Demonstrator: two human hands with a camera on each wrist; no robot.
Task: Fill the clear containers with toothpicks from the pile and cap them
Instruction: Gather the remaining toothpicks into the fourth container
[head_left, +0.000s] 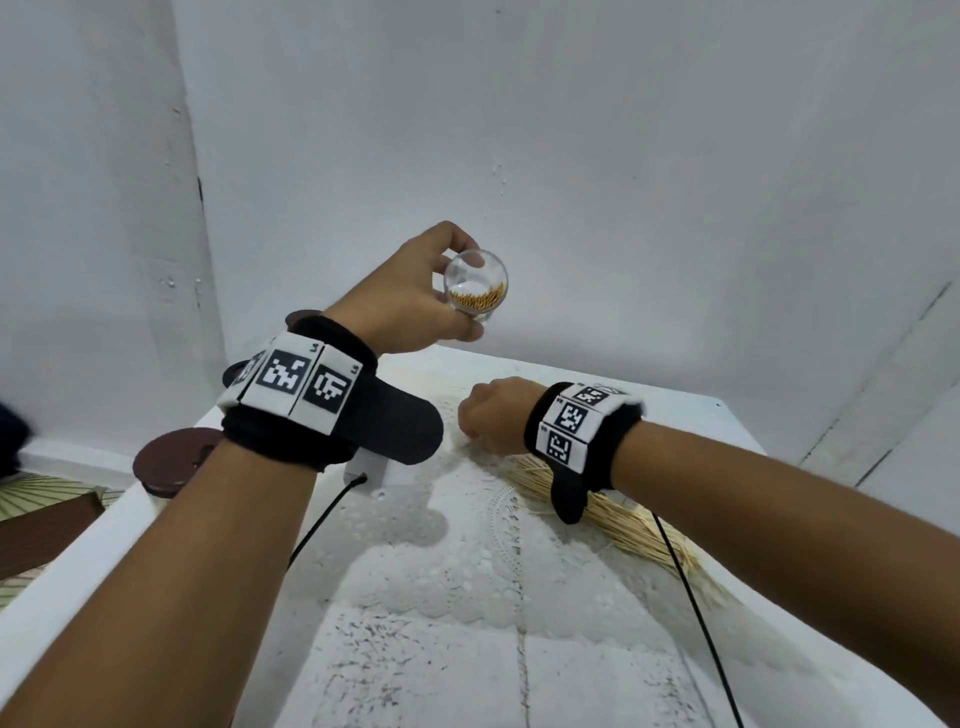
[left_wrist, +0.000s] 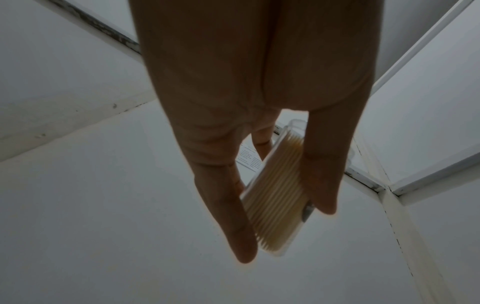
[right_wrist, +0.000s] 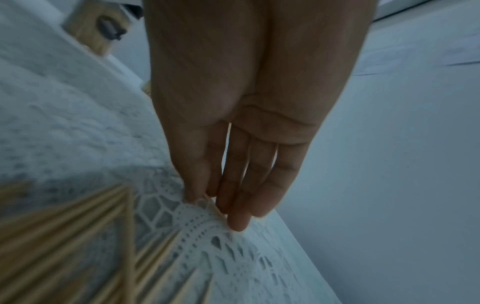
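Note:
My left hand (head_left: 464, 289) holds a clear round container (head_left: 478, 285) up above the table's far edge, its open mouth tilted toward me. It is partly filled with toothpicks, tips showing. In the left wrist view, thumb and fingers (left_wrist: 241, 236) grip the container (left_wrist: 278, 195) by its sides. My right hand (head_left: 480, 421) is down on the lace cloth beside the toothpick pile (head_left: 623, 525). In the right wrist view, its thumb and fingertips (right_wrist: 235, 222) pinch a few toothpicks (right_wrist: 215, 207) at the pile's (right_wrist: 64, 226) edge.
A white lace cloth (head_left: 467, 551) covers the white table (head_left: 597, 675). A round brown cap (head_left: 171, 462) sits at the table's left edge, on something I cannot make out. Black cables (head_left: 696, 613) trail from both wristbands. White walls close in behind and to the left.

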